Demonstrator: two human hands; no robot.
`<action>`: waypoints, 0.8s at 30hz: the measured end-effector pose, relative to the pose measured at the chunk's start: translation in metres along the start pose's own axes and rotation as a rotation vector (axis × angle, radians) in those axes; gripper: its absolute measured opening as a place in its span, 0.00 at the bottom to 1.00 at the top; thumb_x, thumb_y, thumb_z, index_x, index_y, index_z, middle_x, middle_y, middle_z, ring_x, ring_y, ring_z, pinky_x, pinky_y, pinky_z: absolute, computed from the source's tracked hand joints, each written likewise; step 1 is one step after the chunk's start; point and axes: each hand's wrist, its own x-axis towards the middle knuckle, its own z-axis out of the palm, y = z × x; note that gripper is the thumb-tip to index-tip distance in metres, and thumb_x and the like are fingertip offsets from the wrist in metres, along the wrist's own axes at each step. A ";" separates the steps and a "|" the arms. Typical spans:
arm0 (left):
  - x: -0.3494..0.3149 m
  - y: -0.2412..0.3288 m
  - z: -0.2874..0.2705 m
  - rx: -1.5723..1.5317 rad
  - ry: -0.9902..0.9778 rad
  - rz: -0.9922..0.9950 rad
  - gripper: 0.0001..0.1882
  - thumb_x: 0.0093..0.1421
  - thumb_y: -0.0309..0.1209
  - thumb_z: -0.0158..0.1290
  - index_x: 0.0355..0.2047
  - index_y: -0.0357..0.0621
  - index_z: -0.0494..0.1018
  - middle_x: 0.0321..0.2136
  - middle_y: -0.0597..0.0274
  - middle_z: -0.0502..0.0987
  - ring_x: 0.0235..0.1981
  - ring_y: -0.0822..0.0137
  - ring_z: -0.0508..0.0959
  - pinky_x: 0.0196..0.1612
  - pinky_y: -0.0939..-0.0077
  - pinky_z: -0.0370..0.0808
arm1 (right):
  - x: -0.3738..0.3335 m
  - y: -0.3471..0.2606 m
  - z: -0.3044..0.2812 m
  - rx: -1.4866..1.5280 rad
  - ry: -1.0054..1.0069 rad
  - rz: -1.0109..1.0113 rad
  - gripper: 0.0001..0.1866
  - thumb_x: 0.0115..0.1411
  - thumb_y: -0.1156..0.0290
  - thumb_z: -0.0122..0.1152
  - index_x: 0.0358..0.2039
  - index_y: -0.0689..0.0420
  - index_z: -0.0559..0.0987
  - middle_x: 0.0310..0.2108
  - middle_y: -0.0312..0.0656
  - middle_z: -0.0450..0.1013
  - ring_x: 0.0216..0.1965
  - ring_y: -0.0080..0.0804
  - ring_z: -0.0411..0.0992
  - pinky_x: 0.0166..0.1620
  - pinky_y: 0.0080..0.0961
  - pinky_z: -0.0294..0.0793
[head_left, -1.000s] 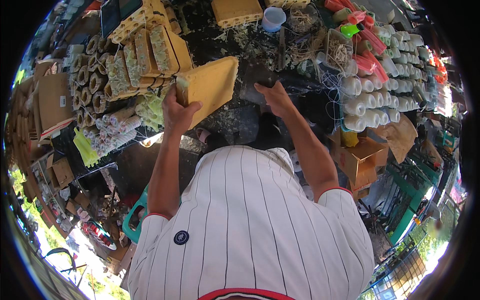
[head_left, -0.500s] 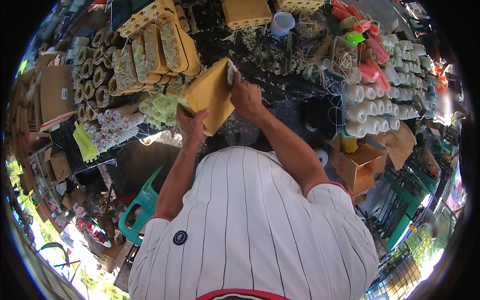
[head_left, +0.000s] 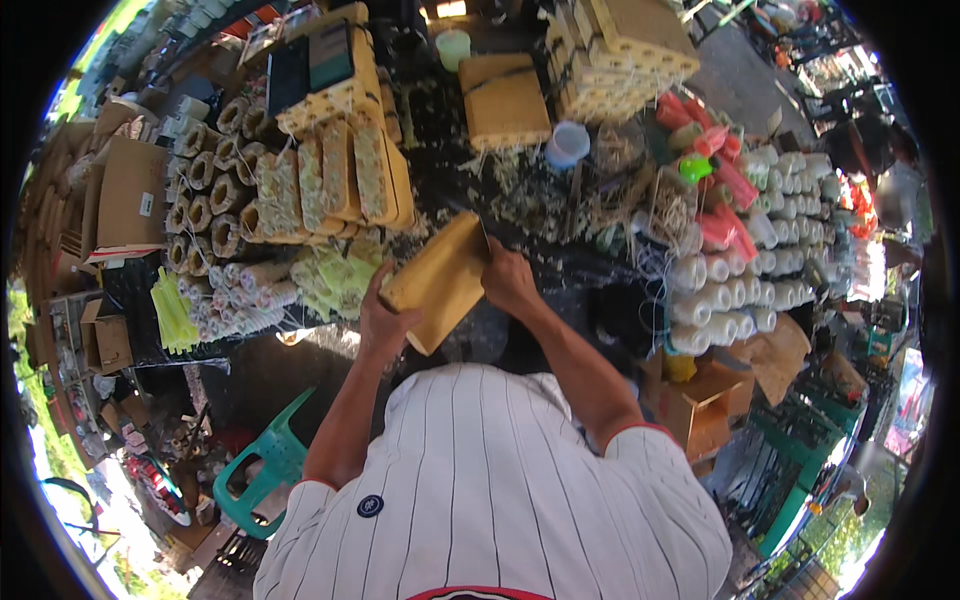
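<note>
Yellow block (head_left: 445, 285), held tilted in front of striped shirt (head_left: 530, 480), at near edge of dark worktop (head_left: 582, 268). Left hand (head_left: 388, 320) closed on left edge, thumb over broad face; right hand (head_left: 512, 280) curled at right edge, exact hold hidden. Block probably stiff, fairly light, perhaps crumbly at rims; best gripped by opposite edges. Worktop littered with pale scraps (head_left: 510, 185), bearing white cylinders (head_left: 690, 273); green chair (head_left: 275, 450) at left.

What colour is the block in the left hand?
The block is mustard yellow; the head view shows it.
</note>
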 end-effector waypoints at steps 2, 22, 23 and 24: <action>0.014 0.003 -0.007 0.231 -0.004 0.017 0.32 0.47 0.26 0.71 0.54 0.33 0.78 0.39 0.51 0.85 0.38 0.65 0.85 0.45 0.70 0.82 | 0.003 0.011 0.006 0.228 0.079 -0.063 0.27 0.64 0.73 0.51 0.65 0.58 0.73 0.45 0.65 0.80 0.50 0.66 0.77 0.53 0.52 0.76; 0.040 -0.014 -0.046 0.879 -0.183 0.296 0.37 0.50 0.28 0.73 0.62 0.43 0.74 0.44 0.45 0.85 0.46 0.54 0.86 0.52 0.63 0.81 | -0.047 0.027 -0.069 0.311 0.096 0.091 0.16 0.65 0.66 0.64 0.46 0.65 0.82 0.29 0.57 0.80 0.32 0.51 0.80 0.39 0.42 0.76; 0.040 0.004 -0.035 1.013 -0.218 0.291 0.38 0.51 0.27 0.72 0.63 0.44 0.73 0.44 0.44 0.85 0.46 0.50 0.86 0.52 0.60 0.81 | -0.054 0.033 -0.072 0.328 0.117 0.051 0.16 0.65 0.67 0.64 0.48 0.65 0.82 0.30 0.57 0.80 0.32 0.53 0.80 0.39 0.42 0.76; 0.041 0.019 -0.023 1.138 -0.242 0.277 0.39 0.51 0.26 0.72 0.64 0.45 0.71 0.43 0.43 0.85 0.45 0.46 0.86 0.52 0.57 0.81 | -0.057 0.039 -0.071 0.334 0.125 0.006 0.16 0.65 0.69 0.63 0.50 0.65 0.82 0.30 0.58 0.80 0.31 0.54 0.79 0.39 0.42 0.76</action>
